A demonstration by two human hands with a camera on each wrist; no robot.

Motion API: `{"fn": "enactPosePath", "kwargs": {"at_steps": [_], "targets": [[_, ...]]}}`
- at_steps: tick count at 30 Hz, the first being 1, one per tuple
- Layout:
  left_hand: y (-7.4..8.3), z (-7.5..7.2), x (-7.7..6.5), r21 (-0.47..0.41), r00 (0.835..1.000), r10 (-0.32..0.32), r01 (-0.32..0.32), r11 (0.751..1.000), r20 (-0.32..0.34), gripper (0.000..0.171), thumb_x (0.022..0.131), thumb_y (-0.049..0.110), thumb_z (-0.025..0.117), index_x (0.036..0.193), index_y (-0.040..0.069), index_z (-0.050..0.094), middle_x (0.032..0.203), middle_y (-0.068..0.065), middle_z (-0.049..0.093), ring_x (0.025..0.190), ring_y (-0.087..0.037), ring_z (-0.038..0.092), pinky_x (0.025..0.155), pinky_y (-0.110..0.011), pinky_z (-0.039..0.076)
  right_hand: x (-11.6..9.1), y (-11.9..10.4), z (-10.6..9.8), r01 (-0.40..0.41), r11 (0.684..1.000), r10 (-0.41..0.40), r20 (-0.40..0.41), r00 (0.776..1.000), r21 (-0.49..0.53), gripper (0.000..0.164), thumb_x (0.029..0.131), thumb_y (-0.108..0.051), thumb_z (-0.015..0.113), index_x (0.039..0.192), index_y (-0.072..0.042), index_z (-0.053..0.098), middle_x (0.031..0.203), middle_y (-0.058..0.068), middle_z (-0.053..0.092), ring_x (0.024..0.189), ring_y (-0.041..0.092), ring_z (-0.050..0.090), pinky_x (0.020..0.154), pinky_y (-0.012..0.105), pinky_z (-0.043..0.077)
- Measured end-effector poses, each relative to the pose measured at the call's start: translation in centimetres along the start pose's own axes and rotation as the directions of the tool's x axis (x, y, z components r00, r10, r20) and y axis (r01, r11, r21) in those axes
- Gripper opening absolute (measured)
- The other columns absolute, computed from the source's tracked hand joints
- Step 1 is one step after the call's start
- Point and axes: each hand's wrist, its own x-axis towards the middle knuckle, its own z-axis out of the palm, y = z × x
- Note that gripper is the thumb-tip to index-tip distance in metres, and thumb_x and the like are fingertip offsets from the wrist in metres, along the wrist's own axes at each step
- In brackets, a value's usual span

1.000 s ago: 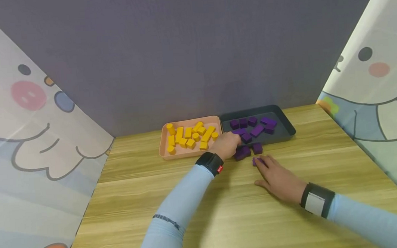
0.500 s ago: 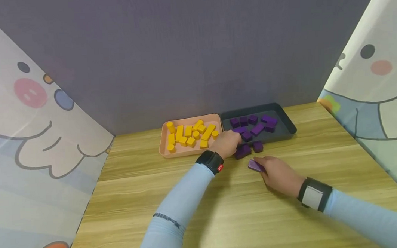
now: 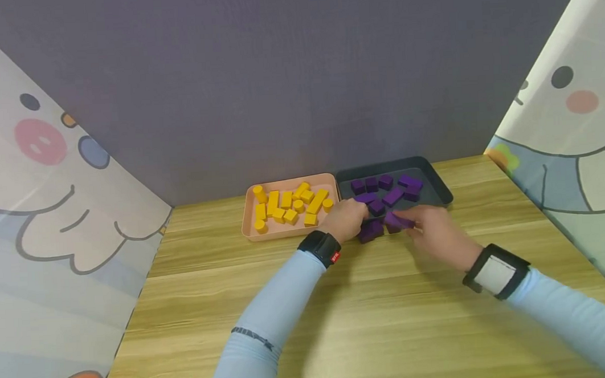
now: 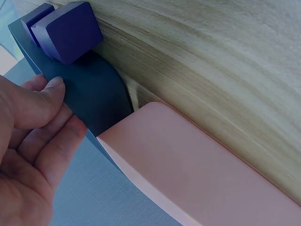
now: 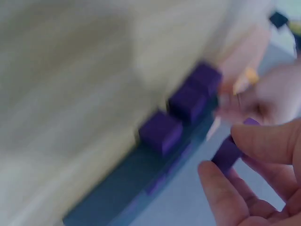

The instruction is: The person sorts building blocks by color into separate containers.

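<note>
My left hand (image 3: pixel 344 220) pinches the near rim of the dark tray (image 3: pixel 435 192), close to its left front corner. In the left wrist view, the thumb lies on the tray's outer wall and the fingers go over the rim. My right hand (image 3: pixel 435 232) holds a purple block (image 5: pixel 226 154) between thumb and fingers, just in front of the tray. In the head view this block overlaps a purple cube (image 5: pixel 161 132) standing against the tray's front wall. To its left, two more purple blocks (image 3: pixel 370 231) stand against the wall. Several purple blocks (image 3: pixel 392 197) lie inside the tray.
A pink tray (image 3: pixel 284 234) with several yellow blocks (image 3: pixel 317 201) touches the dark tray's left side. Both trays stand at the back of the wooden table (image 3: pixel 215 285), before a grey panel (image 3: pixel 287 87). Cartoon-printed sheets (image 3: pixel 40 185) flank the table.
My right hand has picked up the purple block from the table and carried it forward to the tray's front. My left hand has kept its hold on the rim.
</note>
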Motion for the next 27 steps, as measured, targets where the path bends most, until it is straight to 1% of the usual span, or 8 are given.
{"fn": "enactPosePath", "kwargs": {"at_steps": [2,5,9,11,16,20,24,27], "targets": [[-0.1,0.0,0.1,0.003,1.000,0.007,-0.007,1.000,-0.004,0.018,0.095,0.010,0.062,0.094,0.020,0.077,0.080,0.008,0.068,0.071,-0.010,0.056,0.069,-0.022,0.050,1.2,0.8,-0.9,0.001,1.000,0.000,-0.105,0.994,0.009,0.038,0.079,0.002,0.074,0.117,-0.002,0.071,0.105,0.024,0.073,0.082,0.028,0.068,0.065,0.035,0.056],[-0.2,0.1,0.2,0.015,1.000,0.020,-0.020,1.000,-0.014,0.018,0.095,0.010,0.062,0.095,0.020,0.077,0.082,0.007,0.070,0.071,-0.009,0.058,0.070,-0.022,0.051,3.1,2.4,-2.0,-0.049,0.998,0.053,-0.202,0.978,0.027,0.037,0.079,0.003,0.073,0.115,-0.001,0.072,0.095,0.025,0.072,0.062,0.020,0.056,0.049,0.024,0.041],[-0.5,0.2,0.0,0.036,0.999,0.032,-0.032,0.999,-0.027,0.018,0.093,0.009,0.063,0.094,0.019,0.078,0.082,0.007,0.070,0.072,-0.010,0.059,0.071,-0.024,0.052,5.3,4.6,-2.9,-0.158,0.986,0.165,-0.224,0.960,0.047,0.038,0.083,-0.002,0.069,0.121,-0.001,0.069,0.069,0.015,0.064,0.045,0.013,0.042,0.038,0.024,0.031],[-0.6,0.2,0.0,0.034,0.999,0.031,-0.030,0.999,-0.029,0.019,0.093,0.008,0.063,0.095,0.020,0.078,0.084,0.007,0.071,0.073,-0.010,0.059,0.073,-0.024,0.053,6.3,5.6,-3.0,-0.205,0.978,0.207,-0.228,0.951,0.035,0.038,0.084,-0.005,0.069,0.122,-0.001,0.068,0.066,0.014,0.062,0.043,0.013,0.039,0.038,0.027,0.028],[-0.9,0.4,-0.2,0.020,0.998,0.033,-0.032,0.999,-0.056,0.020,0.093,0.006,0.063,0.091,0.020,0.077,0.080,0.008,0.069,0.070,-0.010,0.058,0.069,-0.024,0.051,8.8,8.0,-2.2,-0.261,0.965,0.250,-0.252,0.935,-0.011,0.039,0.081,-0.009,0.069,0.119,-0.001,0.070,0.089,0.022,0.073,0.056,0.024,0.047,0.047,0.030,0.030],[-0.8,0.5,-0.3,0.014,0.997,0.033,-0.032,0.999,-0.074,0.022,0.093,0.006,0.061,0.085,0.020,0.076,0.073,0.008,0.063,0.066,-0.011,0.054,0.061,-0.023,0.044,10.2,9.7,-0.8,-0.294,0.955,0.281,-0.241,0.929,-0.022,0.040,0.080,-0.008,0.067,0.119,0.001,0.069,0.107,0.026,0.071,0.074,0.032,0.055,0.058,0.037,0.040],[-0.5,0.5,-0.4,0.012,0.997,0.033,-0.032,0.999,-0.064,0.022,0.095,0.007,0.060,0.085,0.020,0.075,0.070,0.008,0.059,0.064,-0.012,0.052,0.059,-0.023,0.040,10.8,11.0,0.0,-0.331,0.943,0.317,-0.214,0.924,-0.028,0.040,0.080,-0.007,0.064,0.119,0.001,0.069,0.116,0.028,0.067,0.085,0.035,0.059,0.072,0.047,0.048],[-0.3,0.4,-0.4,0.003,0.998,0.032,-0.032,0.999,-0.048,0.021,0.095,0.008,0.059,0.087,0.020,0.075,0.071,0.008,0.060,0.065,-0.012,0.053,0.059,-0.022,0.040,10.9,11.6,0.2,-0.342,0.939,0.329,-0.202,0.923,-0.033,0.040,0.080,-0.005,0.062,0.119,0.001,0.069,0.118,0.028,0.066,0.089,0.037,0.060,0.076,0.052,0.049]]}}
